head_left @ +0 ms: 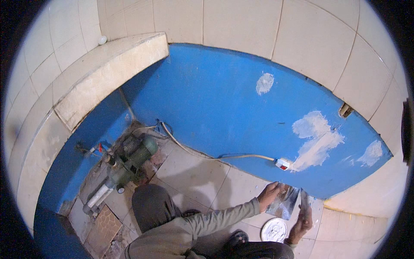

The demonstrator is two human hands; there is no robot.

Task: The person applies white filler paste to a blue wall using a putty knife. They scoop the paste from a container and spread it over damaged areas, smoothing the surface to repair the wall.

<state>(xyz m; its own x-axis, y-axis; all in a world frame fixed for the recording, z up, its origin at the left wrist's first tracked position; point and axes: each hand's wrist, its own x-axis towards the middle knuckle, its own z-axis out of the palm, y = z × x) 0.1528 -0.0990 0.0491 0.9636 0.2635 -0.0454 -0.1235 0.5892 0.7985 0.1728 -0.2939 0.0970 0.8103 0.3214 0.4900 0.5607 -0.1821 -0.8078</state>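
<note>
My left hand (267, 196) is closed on the near-left part of a wide metal plate (281, 203), held low over the tiled floor. My right hand (302, 224) grips a narrower flat scraper (304, 199), raised beside that plate's right edge. A round container of white paste (273, 230) sits on the floor just below the plate, left of my right hand. Behind them, the blue wall (215, 108) carries rough white patches (315, 140), with a small socket box with a red switch (282, 163) and a cable at their lower edge.
A green pump (131, 155) with pipes stands at left by a patterned loose tile (106, 224). My bent legs (153, 207) and sandal occupy the lower middle of the tiled floor (183, 170). A pale ledge (110, 71) juts out above the pump; an opening (345, 110) shows at upper right.
</note>
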